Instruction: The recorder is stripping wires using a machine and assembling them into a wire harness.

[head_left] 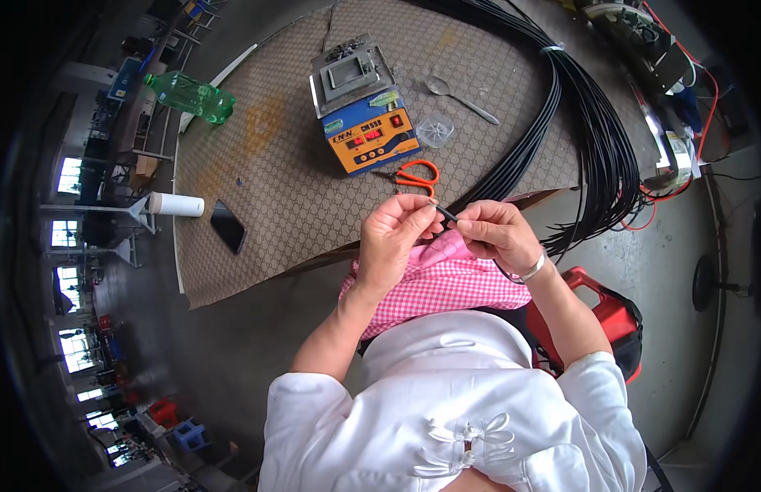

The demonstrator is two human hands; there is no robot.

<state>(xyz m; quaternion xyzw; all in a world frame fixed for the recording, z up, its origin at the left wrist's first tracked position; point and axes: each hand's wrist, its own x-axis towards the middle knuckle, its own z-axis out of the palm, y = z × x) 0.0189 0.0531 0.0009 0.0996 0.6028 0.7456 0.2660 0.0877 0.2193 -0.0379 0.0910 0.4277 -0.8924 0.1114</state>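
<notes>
Just right of centre in the frame, a black cable [448, 214] is pinched between the person's two hands, above the near edge of the table [298, 197]. The left hand [397, 238] presses it between thumb and fingertips at its upper end, and the right hand [497, 233], a silvery bracelet [534, 268] at its wrist, pinches it a little lower and to the right. Below them a pink checked cloth [446, 287] covers the person's lap. Just above the hands lie scissors with orange handles [418, 176], open loops to the right, near a blue and orange box-shaped device [371, 139] with a lit red display, at the upper centre. To its right sit a clear plastic dish [435, 129] and a metal spoon [462, 100]. A thick bundle of black cables [590, 107] sweeps over the upper right of the table. At the upper left lies a green bottle [190, 96]; lower, at the left of the table, are a white cylinder [177, 204] and a dark phone [228, 226].
</notes>
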